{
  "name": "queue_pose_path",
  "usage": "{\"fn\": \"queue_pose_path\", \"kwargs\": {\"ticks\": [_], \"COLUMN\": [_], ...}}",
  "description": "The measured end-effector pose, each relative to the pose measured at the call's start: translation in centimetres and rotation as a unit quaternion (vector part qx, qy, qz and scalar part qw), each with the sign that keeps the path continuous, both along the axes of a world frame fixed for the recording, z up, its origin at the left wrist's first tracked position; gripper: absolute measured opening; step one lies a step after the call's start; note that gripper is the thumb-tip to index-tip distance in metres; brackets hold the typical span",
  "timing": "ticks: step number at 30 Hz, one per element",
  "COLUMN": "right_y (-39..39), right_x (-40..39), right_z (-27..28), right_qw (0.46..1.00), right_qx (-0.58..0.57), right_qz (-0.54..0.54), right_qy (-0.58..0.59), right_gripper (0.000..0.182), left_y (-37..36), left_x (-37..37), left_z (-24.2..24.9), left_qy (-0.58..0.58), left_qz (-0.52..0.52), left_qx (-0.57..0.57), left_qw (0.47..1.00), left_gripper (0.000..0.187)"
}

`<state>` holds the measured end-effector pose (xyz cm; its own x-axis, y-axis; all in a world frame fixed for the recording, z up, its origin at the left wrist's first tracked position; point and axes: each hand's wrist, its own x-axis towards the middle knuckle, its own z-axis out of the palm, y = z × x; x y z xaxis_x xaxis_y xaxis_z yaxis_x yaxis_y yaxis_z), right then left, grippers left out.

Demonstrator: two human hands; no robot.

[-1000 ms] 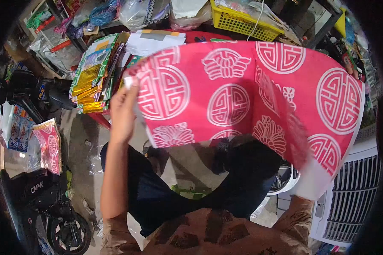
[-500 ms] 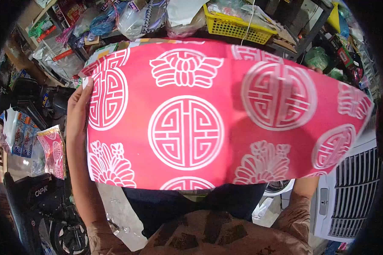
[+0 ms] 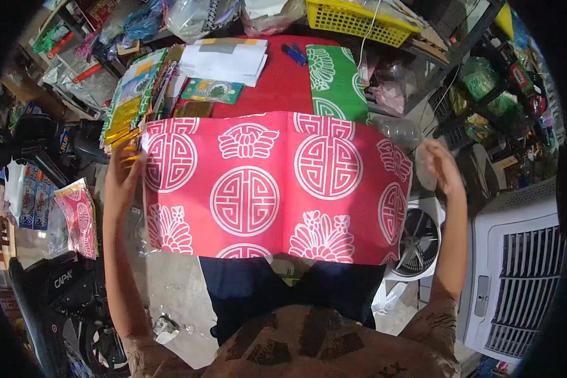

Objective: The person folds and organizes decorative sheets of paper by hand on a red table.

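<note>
A pink-red patterned paper sheet [image 3: 246, 151] with white round emblems and flower motifs lies spread before me. Its far side rests on the red table surface, and its near side reaches over my lap. A fold line runs down its middle. My left hand [image 3: 123, 173] is at the sheet's left edge, its fingers closed on the margin near the upper corner. Beyond the right edge, my right hand [image 3: 444, 169] is apart from the sheet, fingers loosely spread and holding nothing.
Behind the sheet are gold-and-green packets [image 3: 132, 101], white papers [image 3: 223, 60], a blue clip-like item [image 3: 294, 54] and a green patterned sheet [image 3: 334, 82]. A fan [image 3: 419, 242] and a white air cooler [image 3: 516, 271] stand at right. A yellow basket [image 3: 359, 22] sits at the back.
The sheet has come down from its raised position onto the table, uncovering packets and papers behind it. My right hand has let go of its right side and shows beside it.
</note>
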<state>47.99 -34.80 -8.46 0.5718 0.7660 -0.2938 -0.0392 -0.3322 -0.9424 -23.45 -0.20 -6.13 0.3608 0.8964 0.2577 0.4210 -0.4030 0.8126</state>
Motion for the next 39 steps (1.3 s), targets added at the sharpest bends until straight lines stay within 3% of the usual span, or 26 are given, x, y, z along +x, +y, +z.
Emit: {"fn": "queue_pose_path", "kwargs": {"ticks": [2,3,6,7,8,9,11,14,18,20,23,26,29,30,31,34,35,39], "right_y": [0.6,1.1,4.6,5.8,7.4,8.4,11.1,13.8,15.2,15.2,14.6,12.3,9.9,8.8,7.6,4.0,3.0,-1.5], "right_x": [-0.6,-1.8,-7.6,-8.7,-8.8,-11.5,-14.6,-17.6,-18.6,-18.2,-19.2,-20.6,-21.9,-22.6,-23.4,-25.6,-26.2,-27.6], "right_z": [2.2,4.6,9.6,10.3,9.6,8.9,9.6,8.0,6.7,6.5,9.5,12.3,14.3,15.4,16.7,19.4,20.1,21.9], "right_qw": [0.995,0.989,0.968,0.957,0.946,0.949,0.882,0.877,0.824,0.808,0.84,0.818,0.759,0.754,0.75,0.755,0.759,0.726], "right_qx": [0.066,0.072,0.089,0.096,0.1,0.186,0.052,-0.008,-0.057,-0.047,-0.071,0.042,0.177,0.168,0.159,0.143,0.14,0.148], "right_qz": [-0.043,-0.04,0.041,0.08,0.162,0.19,0.304,0.368,0.409,0.452,0.44,0.41,0.37,0.37,0.37,0.367,0.366,0.396], "right_qy": [-0.066,-0.12,-0.232,-0.261,-0.264,-0.167,-0.357,-0.309,-0.388,-0.376,-0.309,-0.402,-0.506,-0.516,-0.525,-0.524,-0.519,-0.543], "right_gripper": [0.035,0.031,0.025,0.024,0.024,0.025,0.029,0.047,0.036,0.029,0.035,0.032,0.028,0.028,0.029,0.028,0.028,0.029], "left_y": [-1.6,-3.4,-6.1,-6.6,-7.1,-7.0,-6.6,-5.9,-4.0,-3.4,-3.2,-3.7,-5.5,-6.1,-7.0,-9.0,-10.1,-14.3], "left_x": [1.4,3.7,8.6,10.3,11.9,13.7,16.5,19.3,20.6,20.4,19.9,19.0,17.9,17.5,17.0,15.1,15.1,11.8], "left_z": [1.5,3.3,6.9,7.7,8.2,7.7,6.3,4.4,2.0,1.6,2.9,5.2,8.6,9.4,9.9,12.8,13.7,16.6], "left_qy": [0.091,0.103,0.158,0.152,0.159,0.182,0.166,0.166,0.271,0.264,0.247,0.174,0.117,0.101,0.059,0.145,0.116,0.149], "left_qz": [0.028,0.062,-0.022,-0.093,-0.16,-0.188,-0.235,-0.283,-0.274,-0.282,-0.296,-0.322,-0.337,-0.35,-0.349,-0.36,-0.364,-0.36], "left_qx": [0.159,0.174,0.19,0.17,0.157,0.16,0.157,0.126,0.138,0.119,0.139,0.141,0.048,0.013,0.055,0.215,0.208,0.196], "left_qw": [0.983,0.977,0.969,0.969,0.962,0.952,0.945,0.936,0.913,0.915,0.912,0.92,0.933,0.931,0.934,0.896,0.9,0.9], "left_gripper": [0.051,0.05,0.046,0.042,0.04,0.043,0.055,0.067,0.082,0.076,0.061,0.057,0.052,0.052,0.046,0.037,0.028,0.022]}}
